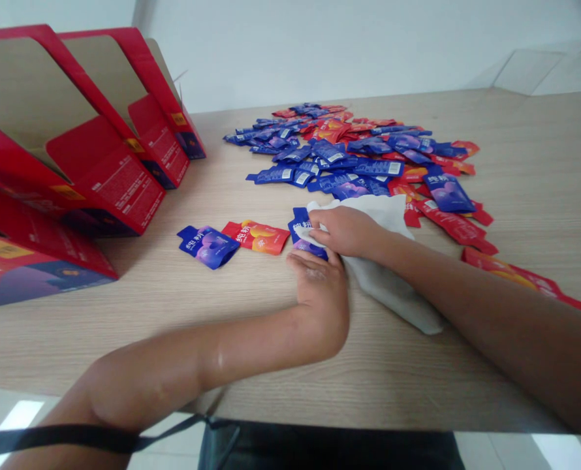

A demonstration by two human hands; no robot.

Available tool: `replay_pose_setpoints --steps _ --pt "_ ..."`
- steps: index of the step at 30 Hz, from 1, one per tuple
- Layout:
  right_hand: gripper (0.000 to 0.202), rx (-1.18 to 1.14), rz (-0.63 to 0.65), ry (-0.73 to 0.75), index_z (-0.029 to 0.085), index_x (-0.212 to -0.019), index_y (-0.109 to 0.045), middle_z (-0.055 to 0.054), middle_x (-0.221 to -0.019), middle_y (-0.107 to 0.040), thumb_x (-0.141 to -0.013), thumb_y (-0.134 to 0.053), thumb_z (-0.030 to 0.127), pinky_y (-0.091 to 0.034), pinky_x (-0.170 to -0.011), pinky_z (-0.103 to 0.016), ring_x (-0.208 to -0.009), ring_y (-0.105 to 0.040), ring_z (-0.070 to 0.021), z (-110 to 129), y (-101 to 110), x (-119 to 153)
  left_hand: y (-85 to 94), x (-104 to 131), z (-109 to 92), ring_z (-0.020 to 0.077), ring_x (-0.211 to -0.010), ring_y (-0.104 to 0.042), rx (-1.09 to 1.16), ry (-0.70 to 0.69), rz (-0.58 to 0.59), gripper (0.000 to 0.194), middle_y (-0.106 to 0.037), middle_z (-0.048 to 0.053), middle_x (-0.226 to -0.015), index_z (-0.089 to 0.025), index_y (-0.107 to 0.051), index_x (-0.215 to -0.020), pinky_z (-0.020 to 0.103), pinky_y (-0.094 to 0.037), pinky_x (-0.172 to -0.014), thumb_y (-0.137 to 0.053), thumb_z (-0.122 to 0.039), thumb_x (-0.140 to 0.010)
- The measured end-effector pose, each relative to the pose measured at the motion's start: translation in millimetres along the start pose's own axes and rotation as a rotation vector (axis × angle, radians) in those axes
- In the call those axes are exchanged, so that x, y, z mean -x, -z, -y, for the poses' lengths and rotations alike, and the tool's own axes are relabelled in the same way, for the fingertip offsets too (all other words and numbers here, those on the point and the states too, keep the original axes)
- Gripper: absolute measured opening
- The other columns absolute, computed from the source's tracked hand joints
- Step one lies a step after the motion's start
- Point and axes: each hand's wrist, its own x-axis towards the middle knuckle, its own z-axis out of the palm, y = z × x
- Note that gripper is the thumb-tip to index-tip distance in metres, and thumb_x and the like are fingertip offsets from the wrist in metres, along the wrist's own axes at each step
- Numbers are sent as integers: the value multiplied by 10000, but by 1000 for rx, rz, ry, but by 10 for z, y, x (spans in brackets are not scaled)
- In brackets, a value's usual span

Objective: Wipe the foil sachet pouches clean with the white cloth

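A blue pouch (298,225) with a spout-like narrow end lies on the table under both hands. My left hand (320,277) holds its near edge, with some fingertips hidden by the other hand. A white cloth (376,274) is gripped in my right hand (346,230), which presses a fold of it onto the pouch's printed face. The rest of the cloth trails to the right under my forearm. To the left, a red pouch (261,237) and another blue pouch (209,247) lie flat in a row, their ends touching or overlapping.
Beyond my hands spreads a heap of blue and red pouches (329,153). More red pouches (525,277) lie to the right, partly behind my right arm. Several open red boxes (119,189) stand along the left side. A white wall (369,52) rises behind the wooden table (173,313).
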Motion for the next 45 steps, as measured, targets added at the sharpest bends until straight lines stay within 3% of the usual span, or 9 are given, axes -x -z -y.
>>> replay_pose_setpoints --steps 9,13,17,28,38,42,45 --pt "266 90 -46 -98 194 -977 -630 -93 -886 -710 -913 -450 380 -210 -540 -284 -748 -610 -202 -100 8 -18 -54 11 2 323 -1084 -669 -100 -45 -8 525 -630 327 -1214 -69 -394 -1434 503 -502 -901 -330 -20 -915" --pt "275 50 -99 -9 201 -987 -628 -75 -901 -707 -930 -445 398 -237 -580 -287 -780 -602 -196 19 75 30 -46 -11 -7 338 -1070 -673 -141 -57 -1 506 -630 349 -1188 -17 -422 -1404 468 -522 -866 -302 -12 -912" --pt "234 -17 16 93 207 -922 -636 -48 -833 -698 -905 -490 389 -243 -584 -277 -754 -585 -181 102 57 40 -28 -27 -9 349 -1128 -640 -97 -41 5 448 -605 367 -1212 76 -518 -1287 473 -512 -900 -284 -14 -917" --pt "238 5 29 26 205 -914 -611 -60 -850 -694 -904 -458 386 -256 -575 -272 -745 -587 -184 30 13 -7 12 16 20 331 -1071 -670 25 -20 -6 493 -635 353 -1173 10 -427 -1390 466 -525 -846 -263 0 -925" --pt "263 137 -33 -93 195 -997 -638 -102 -920 -714 -918 -457 368 -243 -557 -291 -792 -628 -222 -104 26 -14 -38 -2 8 317 -1091 -666 -176 -64 15 535 -636 320 -1208 -83 -394 -1434 469 -513 -893 -310 -15 -910" --pt "273 88 -106 17 201 -978 -633 -80 -902 -711 -932 -439 387 -242 -576 -292 -783 -612 -205 -2 86 35 -32 2 14 319 -1070 -676 -145 -56 -10 522 -642 335 -1182 -40 -424 -1406 455 -520 -866 -287 2 -904" --pt "251 18 -9 98 206 -934 -641 -60 -863 -707 -911 -473 390 -245 -581 -282 -764 -593 -187 75 102 48 -29 3 8 339 -1072 -670 -86 -48 -15 476 -627 368 -1173 45 -506 -1307 450 -523 -835 -261 14 -900"
